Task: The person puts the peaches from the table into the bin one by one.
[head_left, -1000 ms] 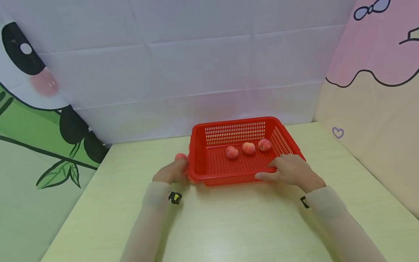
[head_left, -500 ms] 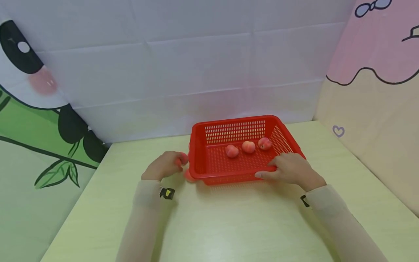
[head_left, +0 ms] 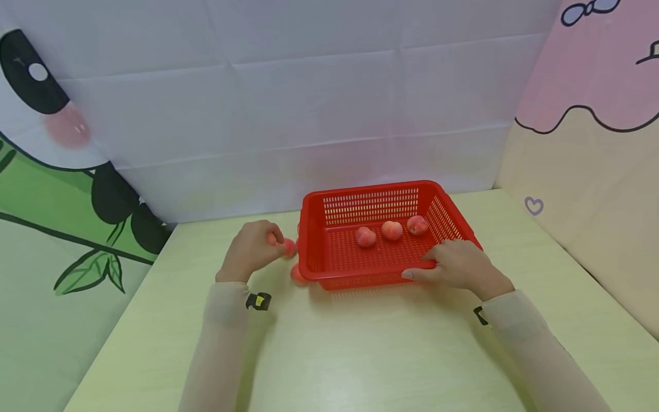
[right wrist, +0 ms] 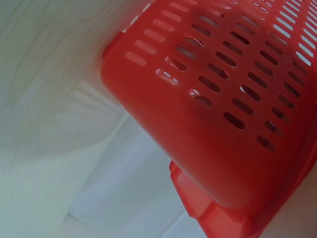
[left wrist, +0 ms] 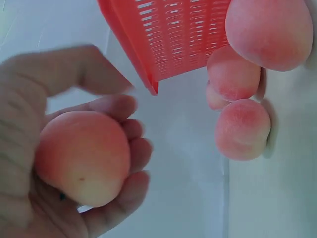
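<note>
My left hand (head_left: 248,249) is left of the red basket (head_left: 360,281), its fingers curled around a peach (left wrist: 84,156) in the palm. Thumb and fingertips stand apart in the left wrist view. Beside the basket's left wall several more peaches (left wrist: 242,130) sit on the table; the basket partly hides them in the head view. With thumb and fingers, my right hand (head_left: 460,269) grips the basket's near rim toward its right corner. Inside the basket lie three peaches, a left one (head_left: 365,237), a middle one (head_left: 392,230) and a right one (head_left: 417,225).
The pale wooden table (head_left: 329,355) runs back to a white cloth wall (head_left: 309,103). Printed side panels stand at the left (head_left: 31,320) and right (head_left: 576,189). The basket's back edge is close to the rear wall.
My left hand has moved left and farther back from the basket's left side, with a peach now in its grip. The basket and my right hand stay in place.
</note>
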`<state>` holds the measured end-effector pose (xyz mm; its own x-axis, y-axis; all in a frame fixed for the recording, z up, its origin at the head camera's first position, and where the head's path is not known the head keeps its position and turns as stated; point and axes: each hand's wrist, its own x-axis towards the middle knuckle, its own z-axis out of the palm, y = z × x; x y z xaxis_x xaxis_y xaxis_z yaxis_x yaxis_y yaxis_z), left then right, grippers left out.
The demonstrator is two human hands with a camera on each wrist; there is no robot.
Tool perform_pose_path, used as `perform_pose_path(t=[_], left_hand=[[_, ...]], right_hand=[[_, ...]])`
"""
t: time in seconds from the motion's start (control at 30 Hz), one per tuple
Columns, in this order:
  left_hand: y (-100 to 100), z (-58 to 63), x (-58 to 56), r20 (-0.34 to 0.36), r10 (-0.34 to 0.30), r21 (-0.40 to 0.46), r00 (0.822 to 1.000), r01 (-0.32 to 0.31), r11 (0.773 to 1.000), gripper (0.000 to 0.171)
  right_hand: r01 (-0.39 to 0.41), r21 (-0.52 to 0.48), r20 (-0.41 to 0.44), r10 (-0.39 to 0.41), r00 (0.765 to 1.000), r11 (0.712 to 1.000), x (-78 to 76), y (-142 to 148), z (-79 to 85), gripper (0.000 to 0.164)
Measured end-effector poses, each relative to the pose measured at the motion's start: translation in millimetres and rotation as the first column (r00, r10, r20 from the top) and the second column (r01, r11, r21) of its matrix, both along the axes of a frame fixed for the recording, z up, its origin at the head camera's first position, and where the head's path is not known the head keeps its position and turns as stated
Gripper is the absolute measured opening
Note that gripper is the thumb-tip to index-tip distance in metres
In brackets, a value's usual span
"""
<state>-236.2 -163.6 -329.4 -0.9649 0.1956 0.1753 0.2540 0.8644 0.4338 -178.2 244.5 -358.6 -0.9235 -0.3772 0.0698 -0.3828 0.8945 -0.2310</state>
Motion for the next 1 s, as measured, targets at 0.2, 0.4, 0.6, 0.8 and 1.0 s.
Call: perform_pose_path(t=[0.2, 0.4, 0.6, 0.8, 1.0], left_hand=[[4.5, -0.4, 0.5, -0.256, 0.050, 0.007, 0.965, -0.050, 0.999, 0.040], [7.6, 0.4, 2.5, -0.318, 0.067, 0.049, 0.946, -0.054, 0.997, 0.043], [10.4, 1.7, 3.6, -0.339, 0.071, 0.054, 0.938, -0.056, 0.997, 0.042], [14.5, 6.6, 7.5, -0.379, 0.052, 0.052, 0.924, -0.035, 0.998, 0.041], [18.8, 11.0, 8.9, -0.458, 0.016, 0.035, 0.889, 0.000, 0.999, 0.042]], right_hand=[[-0.005, 0.001, -0.004, 0.005, 1.000, 1.000, -1.1, 1.0, -1.5, 0.066], [0.002, -0.001, 0.003, -0.002, 1.000, 1.000, -1.8, 0.4, -1.8, 0.066], [0.006, 0.010, 0.004, -0.006, 1.000, 1.000, -2.1, 0.2, -1.4, 0.067], [0.006, 0.006, 0.014, -0.006, 1.000, 1.000, -1.1, -0.1, -0.3, 0.066], [0.005, 0.008, 0.009, -0.005, 1.000, 1.000, 0.3, 0.3, -0.3, 0.066]])
